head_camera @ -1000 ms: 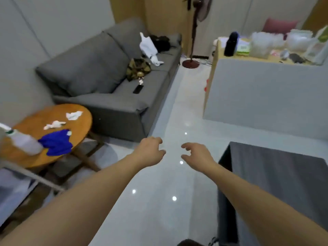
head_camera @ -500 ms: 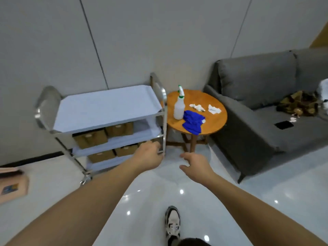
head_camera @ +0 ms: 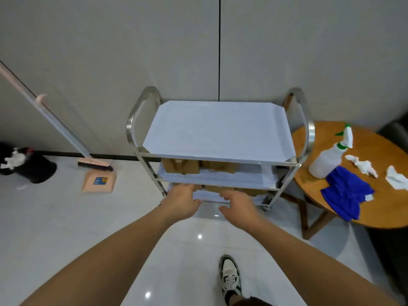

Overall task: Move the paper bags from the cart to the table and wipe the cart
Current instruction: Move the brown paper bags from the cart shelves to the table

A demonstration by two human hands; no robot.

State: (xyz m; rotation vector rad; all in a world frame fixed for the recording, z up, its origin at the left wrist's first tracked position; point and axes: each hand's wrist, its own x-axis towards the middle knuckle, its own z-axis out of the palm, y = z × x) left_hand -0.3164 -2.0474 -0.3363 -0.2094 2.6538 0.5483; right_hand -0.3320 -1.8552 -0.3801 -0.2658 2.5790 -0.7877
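A steel three-shelf cart (head_camera: pixel 134 120) stands against the grey wall, its top shelf bare and pale. Brown paper bags (head_camera: pixel 181 166) sit on the middle shelf, and more brown bags (head_camera: pixel 249 191) lie on the bottom shelf, mostly hidden. My left hand (head_camera: pixel 181 200) and my right hand (head_camera: pixel 237 205) reach out side by side in front of the bottom shelf, fingers loosely spread, holding nothing. A round wooden table (head_camera: pixel 386 208) stands to the cart's right with a blue cloth (head_camera: pixel 346 195) and a white spray bottle (head_camera: pixel 329 160) on it.
Crumpled white tissues (head_camera: pixel 362 166) lie on the round table. A pink broom (head_camera: pixel 95 162) and dustpan (head_camera: pixel 99 181) lean at the wall left of the cart. A black bin (head_camera: pixel 28 167) sits at far left. My shoe (head_camera: pixel 230 276) is on the glossy white floor.
The view has swung left from the sofa until the cart is straight ahead and closer. Both hands stay empty and now reach toward the cart's lower shelves.
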